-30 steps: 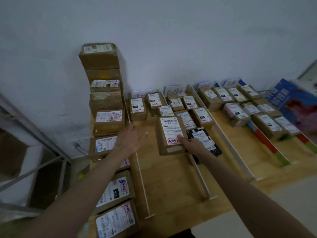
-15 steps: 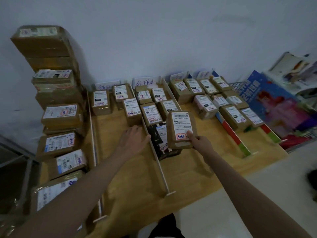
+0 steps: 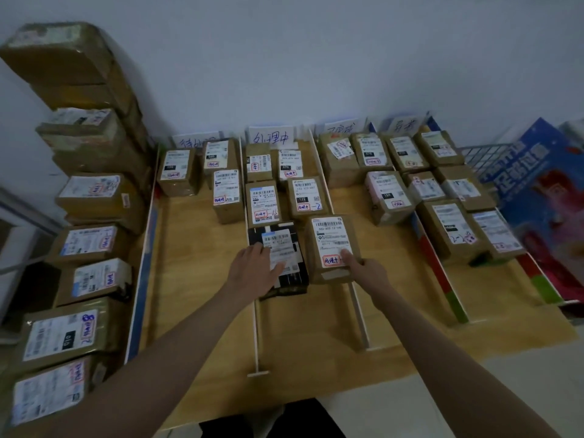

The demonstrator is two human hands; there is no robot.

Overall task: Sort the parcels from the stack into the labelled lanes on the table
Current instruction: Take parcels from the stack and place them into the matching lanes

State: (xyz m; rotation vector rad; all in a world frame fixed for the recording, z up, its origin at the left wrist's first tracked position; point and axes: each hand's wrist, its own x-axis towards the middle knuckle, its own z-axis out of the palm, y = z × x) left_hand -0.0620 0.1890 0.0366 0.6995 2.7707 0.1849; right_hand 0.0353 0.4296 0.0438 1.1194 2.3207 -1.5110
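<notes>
The right hand [image 3: 368, 273] grips the near end of a brown cardboard parcel with a white shipping label [image 3: 331, 248], thumb on its red-marked sticker. That parcel lies in the second lane, just right of a black parcel with a white label [image 3: 281, 263]. The left hand [image 3: 252, 270] rests flat, fingers straight, on the black parcel. A tall stack of brown cardboard boxes [image 3: 82, 121] stands well left of it.
</notes>
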